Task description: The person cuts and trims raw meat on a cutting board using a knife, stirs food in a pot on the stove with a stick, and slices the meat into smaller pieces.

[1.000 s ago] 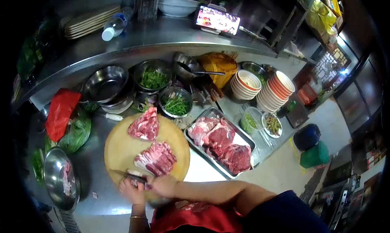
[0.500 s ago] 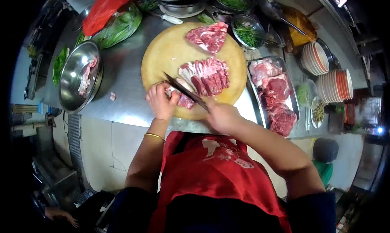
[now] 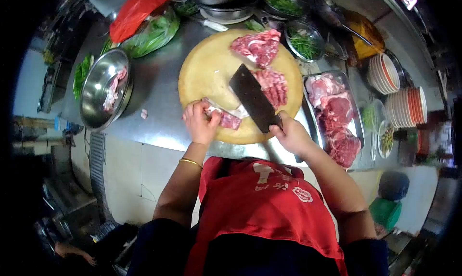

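The strip of meat (image 3: 230, 121) lies near the close edge of the round board (image 3: 207, 69), its left end under the fingers of our left hand (image 3: 199, 122) and its cut end sticking out to the right of that grip. We have the left hand curled over it, thumb on the near side, pressing and gripping it. To the right of this hold, our right hand (image 3: 290, 134) is closed around the handle of the cleaver (image 3: 255, 98), whose broad blade points away from us and leftward, its flat face showing. The blade hides part of the sliced meat (image 3: 274, 86), which lies just beyond the right hand; we cannot tell whether the two touch. Farther out from both grips, a larger chunk of meat (image 3: 257, 47) rests at the far side of the board. Right of the right hand, we see a metal tray (image 3: 312, 117) holding big cuts of raw meat (image 3: 339, 112), and past it stacked bowls (image 3: 406, 105). Well left of the left hand stands a steel bowl (image 3: 94, 90) with a pale strip inside, while a small scrap (image 3: 144, 114) lies between that bowl and the board.
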Tool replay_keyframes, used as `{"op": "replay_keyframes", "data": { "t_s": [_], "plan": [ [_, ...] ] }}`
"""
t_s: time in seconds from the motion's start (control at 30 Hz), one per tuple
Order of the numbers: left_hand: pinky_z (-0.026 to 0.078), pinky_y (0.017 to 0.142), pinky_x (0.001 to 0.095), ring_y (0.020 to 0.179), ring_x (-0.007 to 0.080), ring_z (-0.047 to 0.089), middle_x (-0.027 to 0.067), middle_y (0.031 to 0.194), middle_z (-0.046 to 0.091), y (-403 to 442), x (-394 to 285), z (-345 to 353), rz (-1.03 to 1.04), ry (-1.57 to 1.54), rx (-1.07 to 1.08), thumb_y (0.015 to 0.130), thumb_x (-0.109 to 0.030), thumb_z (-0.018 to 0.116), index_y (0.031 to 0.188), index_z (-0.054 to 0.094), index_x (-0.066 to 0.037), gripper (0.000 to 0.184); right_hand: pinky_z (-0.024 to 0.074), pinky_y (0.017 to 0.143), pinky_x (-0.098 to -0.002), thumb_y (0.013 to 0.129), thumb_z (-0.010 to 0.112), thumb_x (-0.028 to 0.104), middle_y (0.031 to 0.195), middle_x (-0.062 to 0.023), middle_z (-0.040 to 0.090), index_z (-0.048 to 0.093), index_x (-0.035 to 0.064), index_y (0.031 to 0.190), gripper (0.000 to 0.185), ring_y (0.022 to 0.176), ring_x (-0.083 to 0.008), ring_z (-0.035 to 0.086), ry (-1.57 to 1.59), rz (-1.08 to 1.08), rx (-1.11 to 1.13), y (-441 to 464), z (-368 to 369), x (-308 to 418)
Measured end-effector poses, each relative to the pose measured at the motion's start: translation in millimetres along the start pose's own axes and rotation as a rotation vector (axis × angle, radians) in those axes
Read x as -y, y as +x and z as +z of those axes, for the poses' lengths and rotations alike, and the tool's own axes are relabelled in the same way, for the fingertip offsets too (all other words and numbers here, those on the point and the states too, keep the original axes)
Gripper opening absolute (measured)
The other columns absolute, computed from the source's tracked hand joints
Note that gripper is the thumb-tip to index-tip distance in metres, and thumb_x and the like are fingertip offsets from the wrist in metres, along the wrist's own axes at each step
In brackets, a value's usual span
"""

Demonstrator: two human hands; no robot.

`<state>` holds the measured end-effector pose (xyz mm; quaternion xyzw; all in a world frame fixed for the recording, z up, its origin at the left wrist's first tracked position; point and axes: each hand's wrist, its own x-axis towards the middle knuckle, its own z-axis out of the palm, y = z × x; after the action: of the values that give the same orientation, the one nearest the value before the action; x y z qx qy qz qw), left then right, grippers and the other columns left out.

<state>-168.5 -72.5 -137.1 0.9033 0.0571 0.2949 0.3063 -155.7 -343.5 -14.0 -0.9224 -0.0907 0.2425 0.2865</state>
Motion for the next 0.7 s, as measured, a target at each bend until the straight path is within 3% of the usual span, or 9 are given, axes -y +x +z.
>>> {"op": "replay_keyframes", "data": {
  "t_s": [0.07,0.17,0.3,0.33,0.4,0.43,0.5,0.57,0.7],
  "plan": [
    [0.041,0.084,0.0444,0.092,0.0299,0.055,0.0091,0.096,0.057,-1,1,-1,0.011,0.002,0.008,0.071,-0.019,0.072,0.096,0.055,-0.009,0.032,0.0495,0.084,-0.0496,0.093,0.058,0.028,0.094,-0.0257,0.066,0.045,0.0029,0.129,0.045,0.094,-0.0425,0.065,-0.007,0.040,0.034,-2,-1,8],
    [0.041,0.083,0.0446,0.092,0.0302,0.055,0.0091,0.096,0.057,-2,4,2,0.041,0.006,-0.039,0.071,-0.019,0.072,0.096,0.055,-0.010,0.032,0.0503,0.079,-0.0509,0.093,0.059,0.028,0.088,-0.0245,0.066,0.045,0.0034,0.128,0.045,0.086,-0.0438,0.065,0.001,-0.106,-0.012,-6,-7,19],
    [0.040,0.089,0.0448,0.102,0.0317,0.054,0.0101,0.102,0.058,-4,1,1,-0.055,-0.035,-0.029,0.072,-0.026,0.070,0.093,0.060,-0.012,0.027,0.0475,0.061,-0.0509,0.094,0.059,0.020,0.073,-0.0234,0.063,0.040,0.0033,0.121,0.037,0.067,-0.0448,0.063,0.041,-0.353,-0.361,-37,-51,87],
    [0.040,0.090,0.0451,0.102,0.0319,0.054,0.0104,0.102,0.058,-4,0,0,-0.070,-0.036,-0.014,0.071,-0.026,0.069,0.092,0.060,-0.012,0.027,0.0472,0.060,-0.0511,0.094,0.059,0.019,0.072,-0.0232,0.062,0.040,0.0026,0.120,0.036,0.065,-0.0449,0.062,0.148,-0.363,-0.403,-39,-45,80],
    [0.040,0.090,0.0453,0.102,0.0320,0.054,0.0106,0.103,0.058,-9,6,3,-0.053,-0.047,-0.028,0.072,-0.025,0.070,0.093,0.060,-0.012,0.027,0.0483,0.058,-0.0510,0.094,0.057,0.018,0.069,-0.0240,0.061,0.041,0.0012,0.118,0.034,0.061,-0.0453,0.062,-0.014,-0.382,-0.410,-47,-30,64],
    [0.040,0.090,0.0456,0.103,0.0322,0.054,0.0108,0.103,0.058,-7,8,5,-0.018,-0.057,-0.050,0.072,-0.025,0.070,0.093,0.060,-0.011,0.027,0.0503,0.064,-0.0517,0.094,0.056,0.021,0.074,-0.0260,0.063,0.043,0.0005,0.116,0.033,0.070,-0.0449,0.065,-0.285,-0.183,-0.066,-47,-17,46],
    [0.040,0.090,0.0458,0.103,0.0322,0.054,0.0109,0.104,0.058,-10,5,2,-0.014,-0.072,-0.049,0.073,-0.025,0.071,0.094,0.061,-0.011,0.027,0.0504,0.072,-0.0527,0.095,0.055,0.026,0.081,-0.0272,0.065,0.045,0.0007,0.115,0.034,0.079,-0.0446,0.066,-0.296,-0.040,0.111,-51,-4,0],
    [0.040,0.091,0.0460,0.103,0.0323,0.054,0.0110,0.105,0.058,-13,3,-4,-0.030,-0.060,-0.036,0.074,-0.024,0.071,0.095,0.062,-0.011,0.026,0.0488,0.078,-0.0527,0.095,0.056,0.029,0.087,-0.0263,0.066,0.047,0.0005,0.114,0.035,0.087,-0.0450,0.065,-0.191,0.120,0.173,-52,-29,6],
    [0.040,0.094,0.0462,0.109,0.0327,0.052,0.0100,0.115,0.058,14,-12,-11,0.042,-0.079,0.152,0.078,-0.029,0.074,0.103,0.064,-0.010,0.033,0.0483,0.079,-0.0517,0.096,0.056,0.031,0.090,-0.0284,0.065,0.046,0.0001,0.117,0.039,0.091,-0.0462,0.063,-0.117,0.037,0.118,-43,-25,-7]
  ]
}}
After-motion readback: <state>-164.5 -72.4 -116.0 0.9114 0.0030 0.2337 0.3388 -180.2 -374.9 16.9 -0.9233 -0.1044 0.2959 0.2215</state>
